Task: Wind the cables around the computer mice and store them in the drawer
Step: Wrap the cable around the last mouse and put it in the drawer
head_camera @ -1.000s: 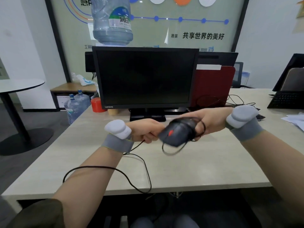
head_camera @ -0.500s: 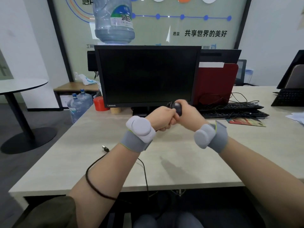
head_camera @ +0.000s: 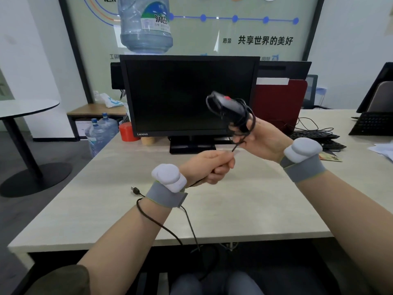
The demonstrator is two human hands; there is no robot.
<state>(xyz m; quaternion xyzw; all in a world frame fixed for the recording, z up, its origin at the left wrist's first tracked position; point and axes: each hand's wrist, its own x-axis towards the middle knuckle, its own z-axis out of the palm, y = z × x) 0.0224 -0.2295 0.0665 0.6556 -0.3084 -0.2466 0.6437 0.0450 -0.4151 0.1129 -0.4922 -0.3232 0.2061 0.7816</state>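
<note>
Our right hand [head_camera: 262, 138] grips the black mouse [head_camera: 230, 110] raised in front of the monitor [head_camera: 180, 94], several cable loops already around it. Our left hand [head_camera: 209, 166] pinches the cable [head_camera: 165, 227] taut below; the slack trails over the desk [head_camera: 244, 211] edge, USB plug [head_camera: 134, 190] lying on the desk.

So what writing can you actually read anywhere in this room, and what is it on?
"Lenovo": monitor bezel, lower left.
"共享世界的美好": wall panel.
"愿景": same panel, left of that line.
"润田": water jug label.
Jug label's small print: too small to read.
Panel text beside the monitor's top corners: mostly hidden, unreadable.
Card near the keyboard: blurred.
</note>
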